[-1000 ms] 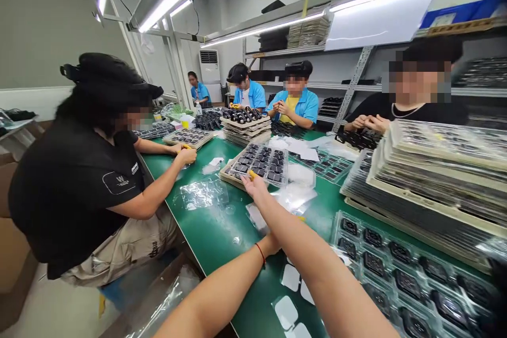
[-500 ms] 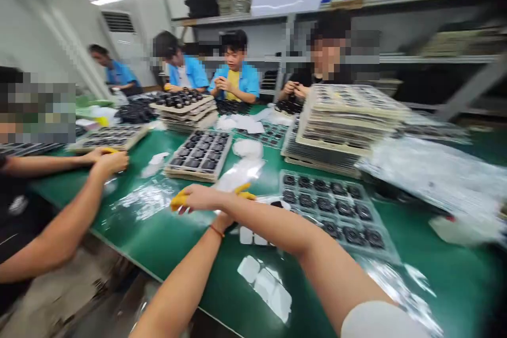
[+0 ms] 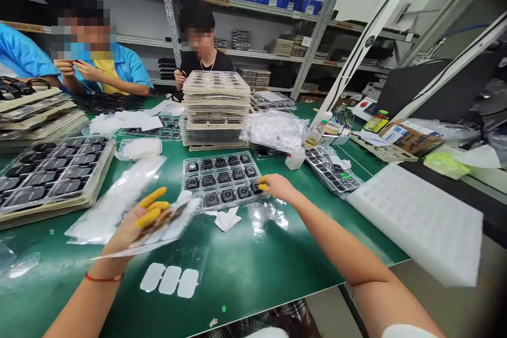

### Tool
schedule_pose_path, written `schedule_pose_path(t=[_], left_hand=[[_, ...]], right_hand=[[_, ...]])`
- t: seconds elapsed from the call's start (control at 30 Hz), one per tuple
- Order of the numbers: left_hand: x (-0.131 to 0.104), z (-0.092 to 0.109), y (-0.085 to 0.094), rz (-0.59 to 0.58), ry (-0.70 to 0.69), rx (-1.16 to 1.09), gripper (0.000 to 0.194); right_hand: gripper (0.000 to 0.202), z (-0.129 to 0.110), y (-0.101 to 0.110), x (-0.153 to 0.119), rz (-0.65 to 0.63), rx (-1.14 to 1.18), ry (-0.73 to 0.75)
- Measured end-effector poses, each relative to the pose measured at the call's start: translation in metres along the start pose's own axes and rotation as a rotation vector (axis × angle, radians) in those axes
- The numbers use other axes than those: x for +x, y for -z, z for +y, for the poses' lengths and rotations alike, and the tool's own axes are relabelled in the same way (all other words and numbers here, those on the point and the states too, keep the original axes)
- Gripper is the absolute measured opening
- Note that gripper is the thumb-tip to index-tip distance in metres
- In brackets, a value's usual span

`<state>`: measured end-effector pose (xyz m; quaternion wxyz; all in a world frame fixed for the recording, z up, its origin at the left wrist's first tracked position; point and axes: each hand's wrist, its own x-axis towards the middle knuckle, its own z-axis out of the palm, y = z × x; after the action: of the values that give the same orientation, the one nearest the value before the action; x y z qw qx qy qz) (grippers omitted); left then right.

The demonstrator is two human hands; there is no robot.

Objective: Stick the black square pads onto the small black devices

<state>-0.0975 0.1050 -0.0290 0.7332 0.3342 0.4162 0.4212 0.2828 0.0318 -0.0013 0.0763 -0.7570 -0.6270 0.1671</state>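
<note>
My left hand point(image 3: 137, 222), with yellow finger cots, is closed on a blurred bundle of white and clear film sheets point(image 3: 178, 216), raised over the table. Brownish patches show among the sheets; their kind is unclear. My right hand point(image 3: 277, 186), also in yellow finger cots, is at the right edge of a clear plastic tray point(image 3: 200, 202). Its fingertips are slightly apart beside the last black square part point(image 3: 255, 186) in the middle row; contact cannot be made out. Several similar black parts fill the tray. Below my left hand lies a clear sheet with white rounded labels point(image 3: 169, 280).
A tall tray stack point(image 3: 217, 108) stands behind the clear tray. At left is another tray of black parts point(image 3: 47, 169). White foam point(image 3: 420, 216) and a bagged tray point(image 3: 330, 169) lie right. Two co-workers sit opposite, and a blue sleeve point(image 3: 24, 55) shows at far left.
The view has swung right. My hands, close together before, are now apart: the left raises the film sheets, and the right has moved across to the clear tray's right edge.
</note>
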Motion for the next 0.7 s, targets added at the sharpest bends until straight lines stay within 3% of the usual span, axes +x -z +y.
schedule_pose_path(t=[0.13,0.27,0.37,0.4,0.47,0.53,0.6,0.7], left_hand=[[-0.020,-0.042,-0.072,-0.319,0.132,0.275,0.051],[-0.031,-0.091,-0.108,-0.377,0.251,0.413,0.064],[-0.017,-0.116,-0.118,-0.355,0.266,0.480,0.051],[-0.009,-0.122,-0.120,-0.352,0.265,0.487,0.053],[0.006,-0.132,-0.122,-0.356,0.305,0.531,0.061],[0.013,-0.137,-0.120,-0.342,0.331,0.587,0.067],[0.010,-0.137,-0.115,-0.311,0.274,0.619,0.066],[-0.010,-0.128,-0.115,-0.264,0.087,0.655,0.066]], right_hand=[[0.020,-0.007,-0.023,0.010,-0.012,-0.038,-0.041],[0.033,-0.007,-0.016,0.006,0.015,0.029,-0.020],[0.023,-0.012,-0.017,-0.012,0.022,0.102,0.130],[0.020,-0.016,-0.022,-0.019,0.001,0.131,0.239],[0.018,-0.024,-0.037,-0.032,-0.031,0.174,0.616],[0.021,-0.028,-0.052,-0.039,-0.073,0.214,0.772],[0.024,-0.029,-0.064,-0.041,-0.122,0.362,0.733],[0.021,-0.030,-0.074,-0.040,-0.197,0.634,0.493]])
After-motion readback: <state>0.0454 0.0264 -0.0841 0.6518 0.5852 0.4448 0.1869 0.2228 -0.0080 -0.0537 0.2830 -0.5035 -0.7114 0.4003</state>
